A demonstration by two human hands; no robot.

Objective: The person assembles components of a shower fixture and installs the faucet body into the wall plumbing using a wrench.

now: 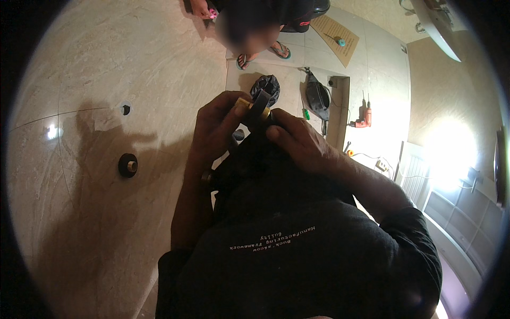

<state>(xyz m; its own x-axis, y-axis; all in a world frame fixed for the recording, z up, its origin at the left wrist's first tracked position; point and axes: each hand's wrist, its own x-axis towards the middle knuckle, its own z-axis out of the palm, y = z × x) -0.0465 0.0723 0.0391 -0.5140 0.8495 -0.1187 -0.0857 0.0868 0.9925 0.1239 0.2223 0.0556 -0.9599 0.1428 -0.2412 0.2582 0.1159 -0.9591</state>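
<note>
A fitting with a dark round flange [259, 108] and a brass threaded end is held up in front of my chest. My left hand [217, 123] is closed, its thumb and fingers pinching the brass end. My right hand [302, 139] is closed around the dark part just behind the flange; what its curled fingers cover is hidden. On the wall to the left sits a similar black round flange with a brass stub [128, 166]. Above that flange, the wall has a small round hole [126, 109].
Beyond my hands lie a black plastic bag [265, 89] and a black waist bag [317, 97]. An orange drill [364, 116] and a power strip [382, 165] with a cable are at right. Another person in sandals is at the top, near a brown sheet [336, 40].
</note>
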